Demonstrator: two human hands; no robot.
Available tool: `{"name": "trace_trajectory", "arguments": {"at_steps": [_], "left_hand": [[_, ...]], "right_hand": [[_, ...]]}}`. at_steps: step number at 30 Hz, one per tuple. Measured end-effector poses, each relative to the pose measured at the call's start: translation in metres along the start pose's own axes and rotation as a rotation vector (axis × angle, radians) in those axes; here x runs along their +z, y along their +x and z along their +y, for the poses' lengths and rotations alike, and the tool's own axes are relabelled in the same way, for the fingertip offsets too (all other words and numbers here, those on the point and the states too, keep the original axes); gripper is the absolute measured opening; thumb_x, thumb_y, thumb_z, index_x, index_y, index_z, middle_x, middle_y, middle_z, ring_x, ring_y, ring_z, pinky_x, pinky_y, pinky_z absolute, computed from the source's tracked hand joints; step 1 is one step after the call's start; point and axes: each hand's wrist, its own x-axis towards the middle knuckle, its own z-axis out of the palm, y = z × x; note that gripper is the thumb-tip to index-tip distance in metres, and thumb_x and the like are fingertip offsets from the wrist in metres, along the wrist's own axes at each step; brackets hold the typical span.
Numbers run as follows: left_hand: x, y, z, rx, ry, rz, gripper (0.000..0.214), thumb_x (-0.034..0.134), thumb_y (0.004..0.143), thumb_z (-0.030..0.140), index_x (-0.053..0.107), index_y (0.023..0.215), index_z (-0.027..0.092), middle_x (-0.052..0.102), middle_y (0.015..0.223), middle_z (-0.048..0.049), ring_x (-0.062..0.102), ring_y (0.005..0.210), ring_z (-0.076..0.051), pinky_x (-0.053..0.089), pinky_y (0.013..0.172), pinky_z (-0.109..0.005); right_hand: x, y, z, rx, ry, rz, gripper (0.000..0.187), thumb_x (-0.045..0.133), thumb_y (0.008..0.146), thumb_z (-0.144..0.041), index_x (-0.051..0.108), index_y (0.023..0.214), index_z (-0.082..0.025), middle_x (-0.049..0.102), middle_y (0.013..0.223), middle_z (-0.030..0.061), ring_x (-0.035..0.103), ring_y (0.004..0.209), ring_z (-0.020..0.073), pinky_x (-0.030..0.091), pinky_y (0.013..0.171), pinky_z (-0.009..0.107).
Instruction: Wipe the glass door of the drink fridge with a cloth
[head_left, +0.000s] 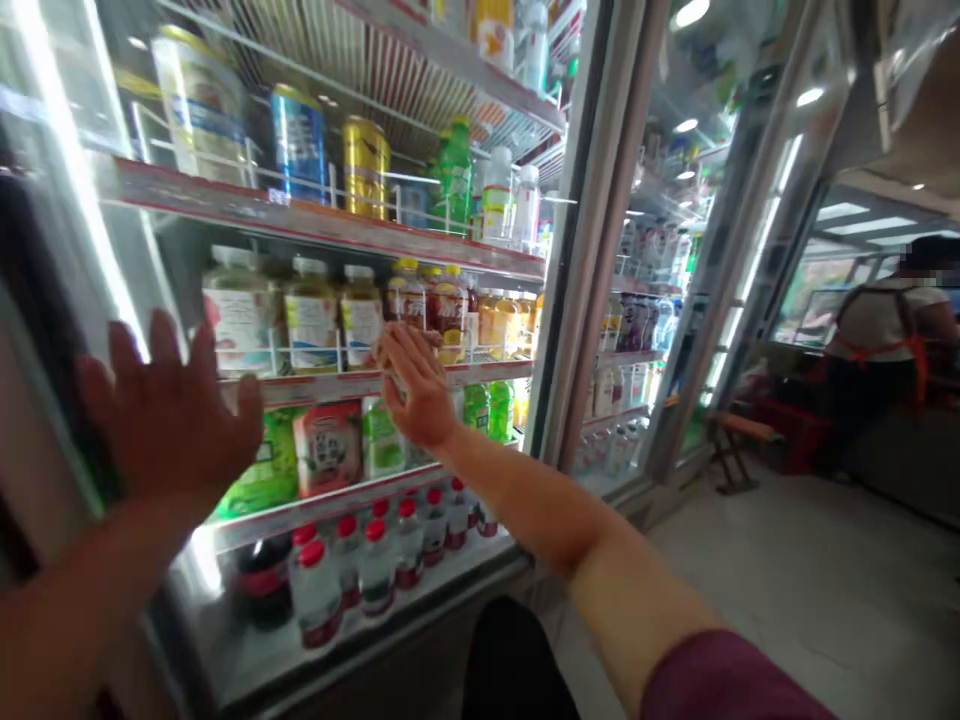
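Note:
My left hand (169, 420) is raised at the left side of a lit drinks fridge, with its fingers spread. It is slightly blurred, and I cannot tell whether it touches the door. In front of the middle shelf edge (315, 386), my right hand (414, 388) reaches forward with fingers stretched out close together and its thumb lower. Its fingertips are nearest a white-capped bottle (361, 312) and dark bottles with yellow caps (406, 292); contact is unclear. Left of these stand another white-capped bottle (312, 315) and a wider bottle (238, 310).
Above are a blue can (298, 140), a gold can (366, 165) and a green bottle (455, 165). Below lie a red pack (327, 448) and red-capped bottles (375, 570). A metal door frame (600, 230) borders the right. Farther right are a small stool (735, 445) and a person (874, 340).

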Motion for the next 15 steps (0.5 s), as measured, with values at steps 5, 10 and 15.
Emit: {"name": "trace_trajectory", "arguments": {"at_steps": [5,10,15], "left_hand": [[0.018,-0.024,0.042,0.431,0.051,-0.18,0.074,0.045,0.105,0.03,0.002,0.163,0.04,0.021,0.168,0.0008,0.029,0.151,-0.031,0.035,0.12,-0.053],[0.035,-0.03,0.05,0.468,0.176,-0.149,0.067,0.048,0.103,0.021,0.019,0.164,0.023,0.052,0.149,-0.0125,0.034,0.148,-0.035,0.047,0.109,-0.051],[0.031,0.003,0.042,0.403,0.274,-0.06,0.046,0.054,0.097,0.013,0.059,0.141,0.026,0.067,0.12,-0.0116,0.06,0.112,-0.033,0.053,0.093,-0.047]], "right_hand": [[0.017,-0.011,-0.041,0.089,0.345,-0.075,0.052,0.031,0.107,-0.035,0.041,0.154,-0.014,0.044,0.158,0.0077,0.029,0.153,0.0145,0.027,0.13,0.035],[0.003,-0.004,-0.037,0.293,0.585,-0.096,0.06,0.03,0.107,-0.05,0.038,0.156,-0.016,0.049,0.154,0.0105,0.049,0.142,0.0185,0.044,0.119,0.037],[-0.055,-0.005,0.033,0.024,0.001,-0.07,0.052,0.032,0.107,-0.035,0.037,0.157,-0.023,0.046,0.157,0.0066,0.033,0.152,0.0205,0.03,0.126,0.048]]}}
